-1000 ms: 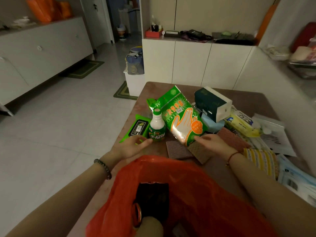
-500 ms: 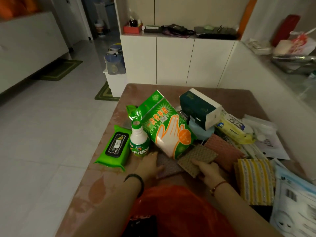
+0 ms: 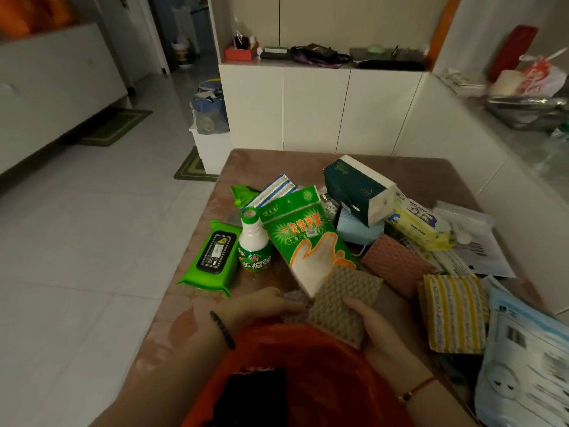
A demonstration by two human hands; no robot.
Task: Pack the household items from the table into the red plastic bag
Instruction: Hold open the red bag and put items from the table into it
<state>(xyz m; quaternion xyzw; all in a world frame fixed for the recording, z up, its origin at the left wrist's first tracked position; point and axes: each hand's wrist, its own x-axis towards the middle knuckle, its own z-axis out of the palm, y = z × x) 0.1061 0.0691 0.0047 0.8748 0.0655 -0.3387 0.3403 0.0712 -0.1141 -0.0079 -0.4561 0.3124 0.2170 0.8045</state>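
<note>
Head view: packing looks barely under way, with most of the pile yet to go.
Red plastic bag [image 3: 311, 362]: at the near edge of the surface [image 3: 431, 177], mouth gaping upward, just below both wrists.
In the bag: one dark item [image 3: 255, 392] low on the left. Nothing else made out inside.
Right grip [image 3: 378, 331]: clasping the tan scouring pad [image 3: 345, 303], thumb on top, fingers underneath. Pad right at the bag's rim, its far corner overlapping the glove packet [image 3: 304, 238].
Left grip [image 3: 261, 306]: laid over a darker pad [image 3: 294, 298] just beside the tan one. Pinching or merely resting, cannot tell.
Yet to pack, left side: green wipes pack [image 3: 212, 257] and the green-capped bottle [image 3: 254, 245], standing upright and touching the glove packet.
Yet to pack, middle: tissue pack [image 3: 357, 189] propped on a pale blue box [image 3: 357, 231], and a pink cloth [image 3: 397, 263].
Yet to pack, right side: yellow wipes [image 3: 418, 223], striped cloth [image 3: 452, 312], mask packet [image 3: 529, 365] and loose papers beyond.
Step in hand: by the look of it, the pads next into the bag, a short drop from here.
Progress: early, roughly one item in and well over ten out on the surface.
</note>
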